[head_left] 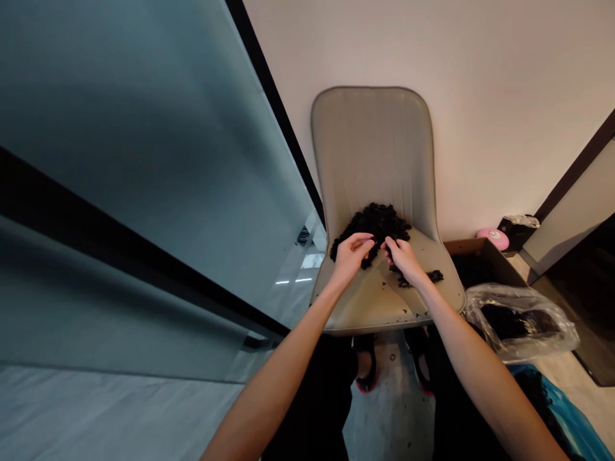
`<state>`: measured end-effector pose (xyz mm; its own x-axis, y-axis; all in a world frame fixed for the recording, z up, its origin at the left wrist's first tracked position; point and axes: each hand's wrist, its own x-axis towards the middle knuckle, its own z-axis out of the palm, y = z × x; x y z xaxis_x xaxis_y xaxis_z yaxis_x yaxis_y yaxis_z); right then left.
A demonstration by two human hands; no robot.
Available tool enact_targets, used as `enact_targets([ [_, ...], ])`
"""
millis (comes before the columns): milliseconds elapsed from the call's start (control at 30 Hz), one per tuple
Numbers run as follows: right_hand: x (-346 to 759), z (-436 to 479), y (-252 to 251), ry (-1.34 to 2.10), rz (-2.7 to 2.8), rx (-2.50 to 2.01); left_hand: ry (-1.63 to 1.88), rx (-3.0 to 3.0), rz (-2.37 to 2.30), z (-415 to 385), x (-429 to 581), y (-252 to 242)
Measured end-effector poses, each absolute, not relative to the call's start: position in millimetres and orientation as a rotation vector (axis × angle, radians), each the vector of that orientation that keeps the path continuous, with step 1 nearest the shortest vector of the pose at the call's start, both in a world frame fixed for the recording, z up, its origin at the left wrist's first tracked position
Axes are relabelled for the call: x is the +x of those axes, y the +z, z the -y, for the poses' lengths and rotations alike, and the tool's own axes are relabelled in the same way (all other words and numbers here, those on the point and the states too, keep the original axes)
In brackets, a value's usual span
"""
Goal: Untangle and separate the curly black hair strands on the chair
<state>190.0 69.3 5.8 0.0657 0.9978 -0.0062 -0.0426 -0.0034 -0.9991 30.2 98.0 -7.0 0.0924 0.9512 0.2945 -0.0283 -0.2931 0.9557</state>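
Observation:
A heap of small black pieces (pixel 377 219) lies on the seat of a beige chair (pixel 375 147), toward its backrest. Over the front of this heap, my left hand (pixel 354 251) has its fingers pinched together on a small black piece. Close by on the right, my right hand (pixel 398 252) is closed too, thumb against the fingers, and a bit of black shows at its tips. The exact shape of what each hand holds is too small and dark to make out. A smaller cluster of black pieces (pixel 435 276) rests on the seat beside my right wrist.
A glass partition (pixel 158 160) with black frames stands close on the left. Right of the chair are a cardboard box (pixel 509 266) with black contents, a clear plastic bag (pixel 552 320), a blue bag (pixel 567 410) and a pink round object (pixel 494 239). Black crumbs dot the seat's front edge.

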Motion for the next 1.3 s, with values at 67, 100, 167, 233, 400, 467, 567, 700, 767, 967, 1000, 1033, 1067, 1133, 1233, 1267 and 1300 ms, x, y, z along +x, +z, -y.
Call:
enact_targets([
  [67,193,-72,2,1.106,1.199,-1.345,1.422,1.517,-1.128,-118,16,-22],
  [100,194,-73,0,1.085,1.241,-1.393,1.459,1.55,-1.228,-129,7,-30],
  [167,196,-74,-3,1.068,1.32,-1.462,1.482,1.574,-1.403,-148,-9,-44],
  [233,198,-74,-3,1.027,1.394,-1.528,1.489,1.582,-1.528,-163,-21,-53],
  [400,200,-74,-1,0.804,1.601,-1.67,1.351,1.835,-1.635,-178,-22,-60],
  [467,199,-73,-1,0.742,1.674,-1.698,1.246,2.037,-1.622,-178,-14,-60],
  [567,198,-73,-2,0.744,1.743,-1.676,1.178,2.205,-1.627,-175,-5,-60],
  [700,200,-72,-6,0.751,1.753,-1.62,1.223,2.147,-1.753,-173,-2,-59],
  [767,202,-72,-8,0.754,1.739,-1.601,1.213,2.139,-1.789,-173,-4,-60],
  [967,209,-75,-12,0.78,1.679,-1.546,1.16,2.226,-1.682,-173,-13,-69],
  [1000,209,-75,-12,0.777,1.678,-1.549,1.153,2.232,-1.681,-172,-14,-70],
  [1033,210,-76,-12,0.772,1.682,-1.555,1.145,2.241,-1.678,-171,-14,-71],
  [1067,210,-76,-12,0.77,1.691,-1.563,1.141,2.248,-1.674,-171,-15,-71],
  [1133,210,-76,-12,0.784,1.713,-1.577,1.151,2.236,-1.675,-169,-17,-73],
  [1233,208,-76,-13,0.865,1.726,-1.571,1.191,2.171,-1.688,-168,-21,-74],
  [1267,208,-76,-13,0.909,1.709,-1.559,1.203,2.153,-1.689,-168,-22,-74],
  [1300,207,-76,-14,0.956,1.68,-1.541,1.213,2.139,-1.689,-168,-24,-75],
])
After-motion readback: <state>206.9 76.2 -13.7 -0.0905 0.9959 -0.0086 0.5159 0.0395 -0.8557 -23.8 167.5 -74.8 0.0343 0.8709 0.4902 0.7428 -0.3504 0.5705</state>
